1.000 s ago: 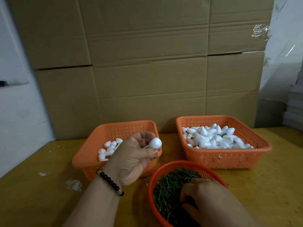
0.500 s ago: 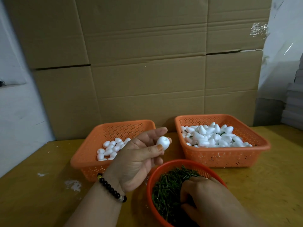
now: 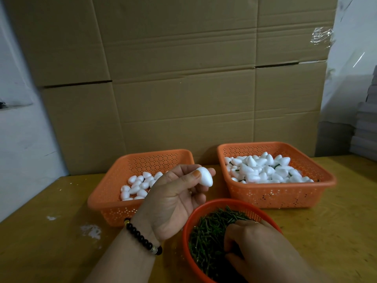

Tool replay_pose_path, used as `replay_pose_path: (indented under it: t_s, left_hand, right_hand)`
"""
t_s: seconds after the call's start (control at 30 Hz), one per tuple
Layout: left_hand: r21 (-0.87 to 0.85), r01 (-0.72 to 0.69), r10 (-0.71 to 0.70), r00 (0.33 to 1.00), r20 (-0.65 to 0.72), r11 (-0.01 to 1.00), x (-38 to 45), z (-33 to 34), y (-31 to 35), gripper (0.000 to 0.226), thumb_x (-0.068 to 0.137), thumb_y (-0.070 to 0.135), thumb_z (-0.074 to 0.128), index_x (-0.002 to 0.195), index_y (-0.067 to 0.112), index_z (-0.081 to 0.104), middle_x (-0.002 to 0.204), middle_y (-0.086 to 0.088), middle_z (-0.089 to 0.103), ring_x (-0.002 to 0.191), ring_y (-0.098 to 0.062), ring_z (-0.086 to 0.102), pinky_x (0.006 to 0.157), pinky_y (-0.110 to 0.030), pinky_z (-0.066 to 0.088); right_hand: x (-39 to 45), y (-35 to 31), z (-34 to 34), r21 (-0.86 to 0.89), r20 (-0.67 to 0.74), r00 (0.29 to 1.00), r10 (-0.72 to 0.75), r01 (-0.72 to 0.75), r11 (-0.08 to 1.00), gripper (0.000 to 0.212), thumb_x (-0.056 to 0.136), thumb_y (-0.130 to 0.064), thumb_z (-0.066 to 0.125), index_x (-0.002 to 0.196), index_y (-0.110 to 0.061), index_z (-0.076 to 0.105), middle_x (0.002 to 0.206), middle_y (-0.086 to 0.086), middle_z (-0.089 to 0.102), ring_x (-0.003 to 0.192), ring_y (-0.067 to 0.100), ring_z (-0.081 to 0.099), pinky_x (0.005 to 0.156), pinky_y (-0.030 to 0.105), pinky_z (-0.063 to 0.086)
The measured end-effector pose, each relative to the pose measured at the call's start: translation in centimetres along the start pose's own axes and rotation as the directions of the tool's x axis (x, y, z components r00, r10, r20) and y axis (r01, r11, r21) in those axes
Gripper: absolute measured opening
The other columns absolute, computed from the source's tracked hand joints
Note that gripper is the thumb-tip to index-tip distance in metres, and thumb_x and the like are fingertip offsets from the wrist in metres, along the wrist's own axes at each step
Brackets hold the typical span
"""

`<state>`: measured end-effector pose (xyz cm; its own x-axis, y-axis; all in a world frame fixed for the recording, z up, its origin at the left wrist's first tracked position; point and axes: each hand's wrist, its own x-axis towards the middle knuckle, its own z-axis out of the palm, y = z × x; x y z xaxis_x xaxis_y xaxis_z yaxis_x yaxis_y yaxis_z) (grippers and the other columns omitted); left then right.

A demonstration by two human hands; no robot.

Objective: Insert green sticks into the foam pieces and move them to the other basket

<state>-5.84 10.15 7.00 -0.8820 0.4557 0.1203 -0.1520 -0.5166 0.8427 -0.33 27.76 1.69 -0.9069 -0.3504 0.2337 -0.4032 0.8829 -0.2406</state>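
Note:
My left hand (image 3: 173, 199) pinches one white egg-shaped foam piece (image 3: 204, 176) between thumb and fingertips, raised between the two square baskets. The left orange basket (image 3: 106, 193) holds several plain foam pieces (image 3: 138, 186). The right orange basket (image 3: 324, 180) is heaped with foam pieces (image 3: 263, 168) that have green sticks showing among them. My right hand (image 3: 259, 248) reaches down into the round red bowl (image 3: 186, 231) of green sticks (image 3: 208, 235), fingers curled in the pile; whether they grip a stick is hidden.
Everything stands on a yellow wooden table (image 3: 51, 246) with white foam crumbs (image 3: 91, 230) at the left. A wall of cardboard boxes (image 3: 183, 78) rises right behind the baskets. Stacked grey items (image 3: 365, 127) stand at the far right.
My left hand has turned the foam piece in its fingertips and shifted slightly right, toward the bowl. My right hand stays buried in the green sticks.

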Motion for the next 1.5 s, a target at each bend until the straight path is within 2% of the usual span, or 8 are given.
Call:
replay_pose_path:
  t_s: [0.3, 0.57, 0.73, 0.87, 1.0, 1.17, 1.27, 1.5]
  left_hand:
    - [-0.16, 0.058, -0.06, 0.998, -0.01, 0.985, 0.1, 0.4, 0.2, 0.039, 0.073, -0.007, 0.063, 0.11, 0.006, 0.063, 0.085, -0.015, 0.068, 0.072, -0.022, 0.067, 0.064, -0.035, 0.06]
    - [-0.209, 0.12, -0.126, 0.992, -0.017, 0.97, 0.3, 0.3, 0.0, 0.03, 0.073, 0.0, 0.058, 0.098, 0.005, 0.073, 0.089, -0.014, 0.067, 0.079, -0.024, 0.066, 0.071, -0.038, 0.059]
    - [-0.105, 0.119, -0.124, 0.991, -0.046, 0.987, 0.3, 0.3, -0.3, 0.025, 0.079, 0.016, 0.059, 0.096, 0.018, 0.077, 0.095, -0.006, 0.07, 0.076, -0.017, 0.061, 0.065, -0.028, 0.053]
    - [-0.138, 0.112, -0.127, 0.986, -0.106, 0.984, 0.6, 0.4, -0.6, 0.029, 0.08, 0.024, 0.059, 0.103, 0.009, 0.069, 0.088, -0.009, 0.07, 0.069, -0.016, 0.061, 0.058, -0.024, 0.052]
    - [-0.195, 0.122, -0.147, 0.982, -0.12, 0.973, 0.7, 0.5, -0.8, 0.033, 0.078, 0.02, 0.061, 0.105, 0.003, 0.062, 0.087, -0.013, 0.069, 0.065, -0.015, 0.061, 0.052, -0.022, 0.051]
    - [-0.241, 0.149, -0.172, 0.982, -0.078, 0.959, 0.7, 0.6, -0.9, 0.017, 0.078, 0.01, 0.061, 0.085, -0.002, 0.072, 0.088, -0.019, 0.068, 0.066, -0.02, 0.066, 0.056, -0.029, 0.057]
    - [-0.277, 0.145, -0.174, 0.981, -0.082, 0.95, 0.8, 0.6, -0.8, 0.025, 0.075, 0.007, 0.061, 0.097, -0.004, 0.062, 0.087, -0.021, 0.068, 0.067, -0.022, 0.067, 0.061, -0.035, 0.06]
    - [-0.335, 0.176, -0.207, 0.977, -0.057, 0.926, 0.7, 0.5, -0.6, 0.035, 0.075, -0.003, 0.053, 0.11, -0.007, 0.059, 0.09, -0.023, 0.065, 0.078, -0.031, 0.07, 0.07, -0.042, 0.06]
  right_hand:
    - [0.0, -0.2, -0.2, -0.004, 0.013, 1.0, 0.003, -0.003, 1.0, 0.004, 0.087, -0.039, 0.053, 0.09, -0.037, 0.051, 0.102, -0.018, 0.055, 0.1, 0.004, 0.052, 0.088, 0.021, 0.033]
    - [0.0, -0.2, -0.2, -0.006, 0.013, 1.0, 0.001, -0.001, 1.0, 0.005, 0.086, -0.039, 0.054, 0.087, -0.036, 0.05, 0.098, -0.018, 0.055, 0.098, 0.003, 0.053, 0.088, 0.02, 0.033]
    - [0.0, -0.1, -0.1, -0.015, 0.018, 1.0, 0.006, -0.005, 1.0, 0.005, 0.086, -0.04, 0.053, 0.088, -0.036, 0.05, 0.1, -0.018, 0.056, 0.099, 0.002, 0.053, 0.091, 0.021, 0.033]
    - [0.0, -0.2, -0.1, -0.021, 0.022, 1.0, 0.011, -0.011, 1.0, 0.006, 0.086, -0.04, 0.053, 0.091, -0.036, 0.052, 0.1, -0.019, 0.055, 0.1, 0.002, 0.052, 0.089, 0.02, 0.033]
    - [-0.1, -0.5, -0.4, -0.02, 0.029, 0.999, 0.02, -0.02, 1.0, 0.005, 0.087, -0.039, 0.053, 0.089, -0.036, 0.05, 0.096, -0.019, 0.052, 0.1, 0.003, 0.051, 0.08, 0.019, 0.029]
    - [-0.2, -0.6, -0.6, 0.002, 0.018, 1.0, 0.02, -0.02, 1.0, 0.007, 0.087, -0.038, 0.053, 0.086, -0.035, 0.046, 0.098, -0.017, 0.057, 0.096, 0.002, 0.051, 0.085, 0.019, 0.032]
    - [-0.2, -0.7, -0.7, 0.012, 0.013, 1.0, 0.014, -0.014, 1.0, 0.008, 0.088, -0.037, 0.053, 0.086, -0.035, 0.046, 0.095, -0.019, 0.054, 0.089, 0.001, 0.046, 0.082, 0.018, 0.031]
    - [-0.2, -0.3, -0.5, 0.028, -0.038, 0.999, 0.01, -0.009, 1.0, 0.019, 0.09, -0.037, 0.055, 0.11, -0.038, 0.057, 0.109, -0.021, 0.058, 0.104, -0.001, 0.051, 0.091, 0.017, 0.035]
